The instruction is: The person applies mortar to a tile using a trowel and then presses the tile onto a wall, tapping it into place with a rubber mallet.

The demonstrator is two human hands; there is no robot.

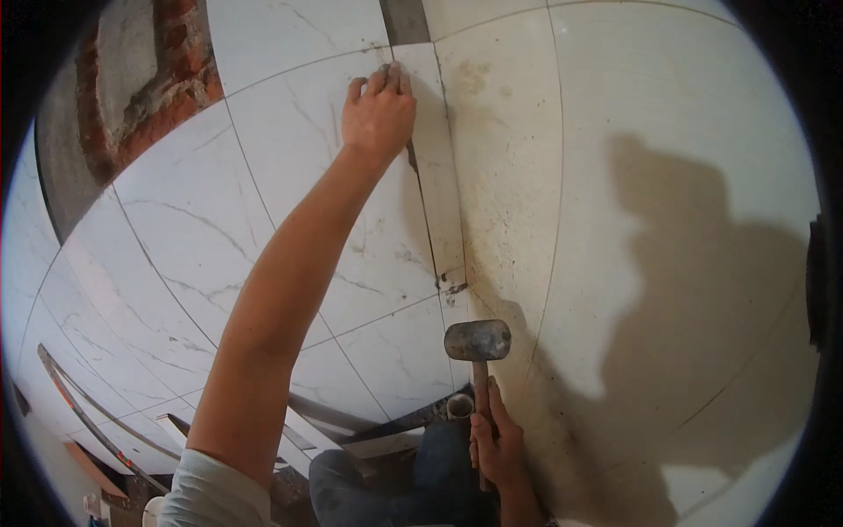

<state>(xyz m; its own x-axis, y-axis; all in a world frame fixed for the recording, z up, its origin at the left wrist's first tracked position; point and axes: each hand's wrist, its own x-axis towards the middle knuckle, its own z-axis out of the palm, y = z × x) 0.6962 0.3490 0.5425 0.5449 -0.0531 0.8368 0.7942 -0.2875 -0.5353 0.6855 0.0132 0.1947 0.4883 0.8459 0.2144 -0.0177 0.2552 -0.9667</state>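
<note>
My left hand [379, 119] reaches far up the wall, its fingers bent and bunched against the top of a dark joint. That joint runs between a large white marbled tile [299, 123] and a narrow tile strip [436, 176] in the corner. Whatever the fingertips may pinch there is too small to make out. Low down, my right hand [499, 443] is closed round the wooden handle of a rubber mallet [477, 341]. The mallet's dark head points up, apart from the wall. Near the strip's lower end, dark smudges mark the tile.
A cream tiled wall [667, 88] meets the white one at the corner, with shadows on it. Upper left, bare brick [189, 53] shows. A pipe end [459, 406] sits beside my knees [338, 483]. A long thin curved-looking strip [97, 422] leans at the lower left.
</note>
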